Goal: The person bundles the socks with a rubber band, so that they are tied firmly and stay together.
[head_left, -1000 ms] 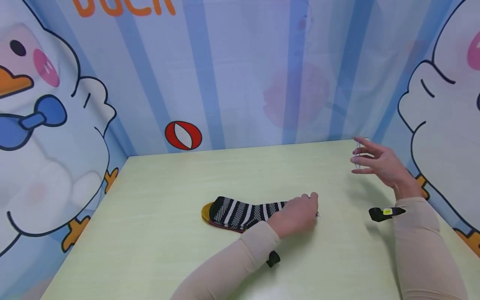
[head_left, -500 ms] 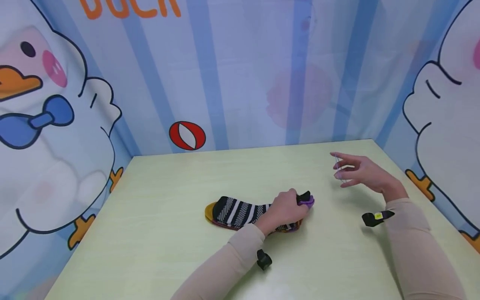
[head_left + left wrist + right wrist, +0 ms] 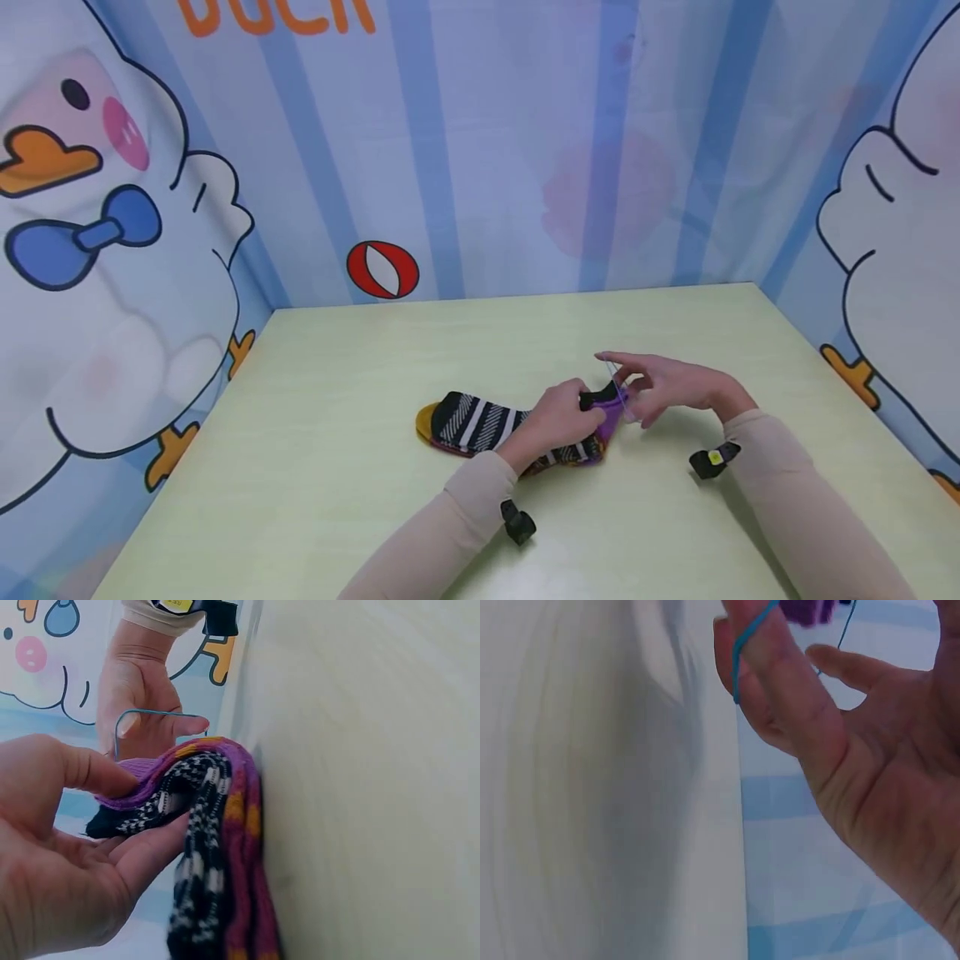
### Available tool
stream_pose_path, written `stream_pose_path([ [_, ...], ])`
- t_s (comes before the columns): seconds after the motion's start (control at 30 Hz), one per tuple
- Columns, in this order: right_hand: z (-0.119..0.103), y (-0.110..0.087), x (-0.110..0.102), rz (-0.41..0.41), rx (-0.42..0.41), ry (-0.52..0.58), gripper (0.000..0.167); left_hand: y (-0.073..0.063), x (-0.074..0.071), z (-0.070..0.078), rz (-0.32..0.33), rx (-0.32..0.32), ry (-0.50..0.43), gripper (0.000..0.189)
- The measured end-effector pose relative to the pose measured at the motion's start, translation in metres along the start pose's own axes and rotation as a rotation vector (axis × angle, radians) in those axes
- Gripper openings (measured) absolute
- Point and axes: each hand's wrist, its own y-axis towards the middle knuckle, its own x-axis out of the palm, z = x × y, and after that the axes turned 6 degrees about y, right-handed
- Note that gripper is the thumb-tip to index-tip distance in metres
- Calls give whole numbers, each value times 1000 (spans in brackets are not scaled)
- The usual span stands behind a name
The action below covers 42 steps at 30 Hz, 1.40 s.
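Note:
A stack of socks lies on the table, a black-and-white striped sock [image 3: 476,423] on top. Mustard shows at the toe end, and a purple cuff [image 3: 612,419] at the other end. My left hand [image 3: 557,419] grips the cuff end; in the left wrist view its thumb presses the purple and black layers, which bend up against the fingers [image 3: 154,851]. My right hand [image 3: 682,387] is close to the cuffs, its fingers spread inside a thin blue rubber band [image 3: 161,713]. In the right wrist view the rubber band [image 3: 739,664] is stretched between thumb and fingers.
The pale table [image 3: 337,500] extends around the socks. Behind it and at both sides hangs a blue striped backdrop [image 3: 495,167] printed with white ducks. A black camera [image 3: 517,523] sits at the left wrist, another camera [image 3: 714,461] at the right.
The right hand has come left and down with its stretched rubber band to the cuffs. The left hand has moved back slightly along the socks, baring the purple cuff end, and still grips them.

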Motion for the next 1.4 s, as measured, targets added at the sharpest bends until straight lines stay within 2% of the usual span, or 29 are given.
stream_pose_path([
  [0.2, -11, 7, 19, 62, -48, -100, 107, -2, 0, -8, 52, -42, -140, 23],
  [0.27, -13, 11, 24, 91, -64, -105, 108, -2, 0, -11, 80, -37, -172, 23],
  [0.43, -13, 20, 35, 172, -95, -148, 113, -1, -1, -19, 74, -10, -270, 19],
  [0.67, -14, 29, 45, 234, -203, -310, 115, 4, -1, -26, 0, 50, -397, 21],
  [0.8, -14, 33, 51, 238, -253, -373, 114, 4, -4, -29, -52, 91, -411, 21],
  [0.97, -14, 35, 57, 232, -248, -389, 113, 4, -8, -33, -108, 145, -408, 19],
  [1.07, -13, 36, 58, 231, -232, -391, 112, 4, -9, -34, -156, 152, -443, 22],
  [1.13, -12, 36, 58, 226, -224, -397, 111, 4, -11, -33, -195, 134, -488, 26],
  [1.23, -12, 36, 57, 211, -213, -411, 111, 5, -14, -32, -227, 64, -596, 37],
  [1.3, -12, 35, 57, 195, -208, -416, 112, 6, -14, -31, -216, -2, -671, 37],
  [1.4, -12, 34, 56, 168, -211, -417, 110, 8, -13, -31, -180, -76, -748, 27],
])
